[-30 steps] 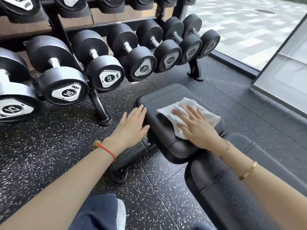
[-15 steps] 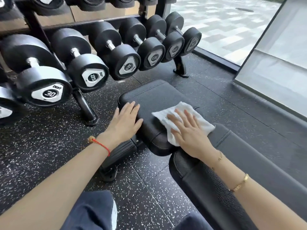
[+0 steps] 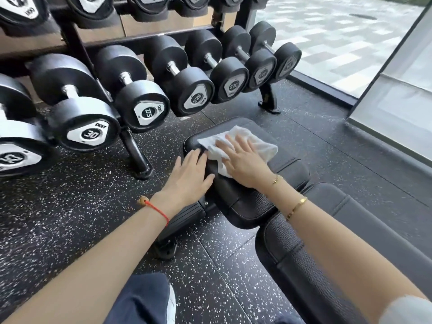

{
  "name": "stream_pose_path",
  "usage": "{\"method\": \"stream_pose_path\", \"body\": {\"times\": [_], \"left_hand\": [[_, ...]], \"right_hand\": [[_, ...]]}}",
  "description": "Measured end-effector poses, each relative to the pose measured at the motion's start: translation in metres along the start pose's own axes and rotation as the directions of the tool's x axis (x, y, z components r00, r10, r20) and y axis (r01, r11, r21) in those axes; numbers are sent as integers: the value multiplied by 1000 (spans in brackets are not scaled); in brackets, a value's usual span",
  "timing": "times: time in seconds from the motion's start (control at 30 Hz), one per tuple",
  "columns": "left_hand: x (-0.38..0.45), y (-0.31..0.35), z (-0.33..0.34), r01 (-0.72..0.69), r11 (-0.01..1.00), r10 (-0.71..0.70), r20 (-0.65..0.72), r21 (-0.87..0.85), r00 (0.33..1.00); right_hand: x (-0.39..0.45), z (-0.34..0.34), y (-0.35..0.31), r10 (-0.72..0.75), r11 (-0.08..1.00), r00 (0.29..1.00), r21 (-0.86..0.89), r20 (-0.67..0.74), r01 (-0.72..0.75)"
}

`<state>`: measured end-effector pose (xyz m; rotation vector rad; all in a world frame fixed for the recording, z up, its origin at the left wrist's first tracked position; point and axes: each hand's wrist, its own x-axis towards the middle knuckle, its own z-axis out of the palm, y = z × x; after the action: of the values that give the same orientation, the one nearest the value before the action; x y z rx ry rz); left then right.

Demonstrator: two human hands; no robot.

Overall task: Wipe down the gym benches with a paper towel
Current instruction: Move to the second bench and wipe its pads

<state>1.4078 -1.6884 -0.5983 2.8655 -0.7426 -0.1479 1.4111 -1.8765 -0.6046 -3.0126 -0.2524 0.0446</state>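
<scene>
A black padded gym bench runs from the lower right toward the middle; its seat pad lies ahead of the longer back pad. A white paper towel is spread on the seat pad's far half. My right hand lies flat on the towel with fingers spread, pressing it to the pad. My left hand rests flat and open on the seat pad's left edge, just beside the towel and holding nothing.
A rack of black dumbbells stands close behind and left of the bench, its foot on the speckled rubber floor. A glass wall and frame run along the right. My shoe and trouser leg are below.
My right hand has slid the towel forward and leftward, toward the seat pad's far left corner. My left hand stayed on the pad's left edge. The camera shifted.
</scene>
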Motion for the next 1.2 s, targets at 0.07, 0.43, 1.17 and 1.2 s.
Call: {"method": "stream_pose_path", "body": {"times": [0.07,0.43,1.17,1.2], "left_hand": [[0,-1,0,-7,1000,7,6,5,1000],[-3,-9,-4,-47,999,47,43,4,998],[-13,-15,5,-36,999,34,-34,-32,999],[-12,-10,7,-41,999,40,-37,-36,999]], "right_hand": [[-16,1,14,-44,999,999,15,-11,44],[83,-17,15,57,998,997,-19,55,-56],[-70,2,40,-96,995,995,-37,-1,95],[-70,-2,53,-23,999,999,-31,-24,23]]}}
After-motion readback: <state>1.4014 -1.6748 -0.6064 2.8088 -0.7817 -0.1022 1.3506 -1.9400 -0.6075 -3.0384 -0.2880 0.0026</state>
